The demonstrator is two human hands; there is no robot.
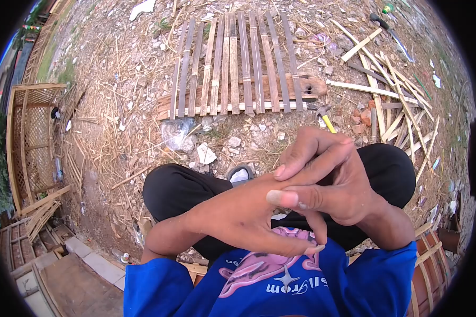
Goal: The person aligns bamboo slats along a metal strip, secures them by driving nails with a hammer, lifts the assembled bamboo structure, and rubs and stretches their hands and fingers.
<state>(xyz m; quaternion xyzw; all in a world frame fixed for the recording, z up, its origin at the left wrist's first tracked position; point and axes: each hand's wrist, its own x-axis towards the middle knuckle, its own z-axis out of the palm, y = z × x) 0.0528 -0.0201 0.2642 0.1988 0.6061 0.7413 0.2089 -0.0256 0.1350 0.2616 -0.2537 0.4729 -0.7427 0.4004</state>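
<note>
My left hand [248,212] reaches in front of my lap from the left, its back facing up. Its thumb is stretched out and apart, and most of its other fingers are hidden behind my right hand. My right hand [333,185] comes from the other side, thumb and fingers closed on the left hand around the knuckles. No tool or separate object shows in either hand. Beyond my feet lies a slatted wooden panel [230,66], its thin strips side by side across a white crosspiece and a thick board [166,107]. A hammer with a yellow handle [328,123] rests near the panel's lower right corner.
Loose wooden strips [391,95] are piled at the right, with a dark-handled saw [394,34] above them. Broken bricks [360,119], stones and a clear plastic bag [177,133] lie on the straw-covered ground. A lattice frame [24,142] stands at the left.
</note>
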